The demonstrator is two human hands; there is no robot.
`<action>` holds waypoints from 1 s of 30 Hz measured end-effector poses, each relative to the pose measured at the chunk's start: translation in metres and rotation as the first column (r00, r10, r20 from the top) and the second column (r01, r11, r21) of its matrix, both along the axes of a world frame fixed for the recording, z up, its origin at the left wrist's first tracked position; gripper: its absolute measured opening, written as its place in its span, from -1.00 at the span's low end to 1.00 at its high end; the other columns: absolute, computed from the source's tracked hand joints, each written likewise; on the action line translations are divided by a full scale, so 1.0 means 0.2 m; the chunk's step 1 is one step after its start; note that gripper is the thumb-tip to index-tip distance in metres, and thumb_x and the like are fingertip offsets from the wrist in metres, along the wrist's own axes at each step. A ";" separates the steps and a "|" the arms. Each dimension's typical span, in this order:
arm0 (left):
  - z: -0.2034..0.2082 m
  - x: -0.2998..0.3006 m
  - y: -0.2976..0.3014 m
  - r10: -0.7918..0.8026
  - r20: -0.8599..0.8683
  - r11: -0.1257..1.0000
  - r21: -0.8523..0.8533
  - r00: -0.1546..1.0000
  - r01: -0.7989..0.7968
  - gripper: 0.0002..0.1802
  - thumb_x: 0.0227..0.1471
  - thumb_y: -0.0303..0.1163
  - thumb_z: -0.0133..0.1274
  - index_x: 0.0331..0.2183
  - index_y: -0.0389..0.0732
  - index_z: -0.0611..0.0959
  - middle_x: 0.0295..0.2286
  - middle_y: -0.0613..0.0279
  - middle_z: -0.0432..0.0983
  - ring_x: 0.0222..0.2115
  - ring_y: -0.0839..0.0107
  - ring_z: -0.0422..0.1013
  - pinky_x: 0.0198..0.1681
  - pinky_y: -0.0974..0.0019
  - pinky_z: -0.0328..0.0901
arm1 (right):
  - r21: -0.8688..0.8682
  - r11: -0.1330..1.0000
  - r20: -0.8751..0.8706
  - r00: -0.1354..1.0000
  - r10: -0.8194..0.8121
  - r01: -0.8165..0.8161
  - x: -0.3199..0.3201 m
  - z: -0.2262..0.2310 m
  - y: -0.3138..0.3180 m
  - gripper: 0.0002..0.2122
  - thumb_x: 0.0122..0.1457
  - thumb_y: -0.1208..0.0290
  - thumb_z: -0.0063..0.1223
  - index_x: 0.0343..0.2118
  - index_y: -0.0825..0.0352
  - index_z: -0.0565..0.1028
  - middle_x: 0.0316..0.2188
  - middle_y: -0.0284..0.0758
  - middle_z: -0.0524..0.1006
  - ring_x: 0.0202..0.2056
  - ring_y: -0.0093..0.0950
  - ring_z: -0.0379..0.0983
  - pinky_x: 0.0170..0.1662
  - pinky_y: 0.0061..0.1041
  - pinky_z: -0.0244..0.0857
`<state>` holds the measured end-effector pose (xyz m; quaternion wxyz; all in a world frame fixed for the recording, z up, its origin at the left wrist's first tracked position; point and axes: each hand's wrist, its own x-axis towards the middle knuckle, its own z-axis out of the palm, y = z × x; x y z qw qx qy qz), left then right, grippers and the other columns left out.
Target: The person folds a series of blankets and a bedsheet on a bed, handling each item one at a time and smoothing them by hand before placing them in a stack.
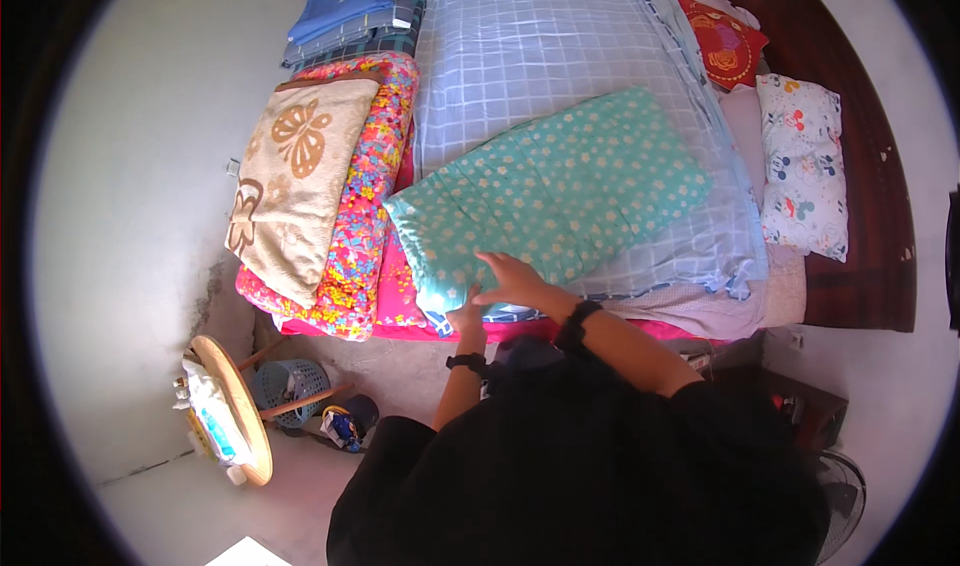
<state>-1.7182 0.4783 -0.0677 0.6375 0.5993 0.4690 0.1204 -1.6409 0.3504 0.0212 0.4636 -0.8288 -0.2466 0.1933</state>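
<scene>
A teal quilt [560,181] with small white flowers lies folded into a long rectangle, slanting across the near part of the bed. My left hand [465,314] is at its near left corner, closed on the edge, with part of the fingers hidden. Just right of it, my right hand [514,280] is open over the quilt's near edge, thumb and fingers apart. Each wrist wears a dark band. Under the quilt is a light blue checked sheet [520,36], wrinkled near the front edge.
A beige blanket [295,166] lies on a red floral quilt [390,156] at left, with folded blue bedding [345,11] behind. A cartoon-print pillow [803,171] and red cushion [722,44] lie by the dark headboard [870,166]. A round stool [235,406] and blue basket [290,388] stand lower left.
</scene>
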 end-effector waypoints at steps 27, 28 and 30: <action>0.44 1.26 -1.57 -0.852 -0.441 -0.522 0.671 -0.283 0.527 -0.10 -0.36 -0.15 0.25 0.06 -0.06 0.23 0.06 0.10 0.10 0.09 0.11 0.01 0.11 -0.06 -0.11 | -0.392 -0.058 0.307 0.071 -0.949 0.918 0.45 -0.75 -2.67 -0.39 -0.19 0.26 0.18 -0.05 0.33 0.19 -0.25 -0.05 0.40 -0.23 -0.19 0.37 -0.21 -0.33 0.27; 0.35 1.30 -1.50 -0.838 -0.498 -0.532 0.658 -0.222 0.533 -0.06 -0.36 -0.05 0.23 0.09 -0.02 0.20 0.09 0.11 0.05 0.11 0.06 -0.06 0.11 -0.13 -0.15 | -0.305 0.140 0.148 0.192 -0.970 0.942 0.50 -0.74 -2.60 -0.23 -0.24 0.17 0.21 0.06 0.32 0.09 -0.08 0.04 0.29 -0.05 -0.05 0.22 -0.07 -0.19 0.19; 0.27 1.37 -1.42 -0.736 -0.657 -0.587 0.502 -0.161 0.635 0.07 -0.39 0.14 0.19 0.14 0.12 0.06 0.15 0.12 -0.17 0.15 0.00 -0.22 0.07 -0.29 -0.23 | -0.195 0.334 0.343 0.383 -0.858 0.922 0.57 -0.79 -2.44 -0.02 -0.34 0.07 0.27 0.16 0.22 -0.06 0.12 0.00 -0.02 0.12 0.15 -0.20 0.06 0.12 -0.12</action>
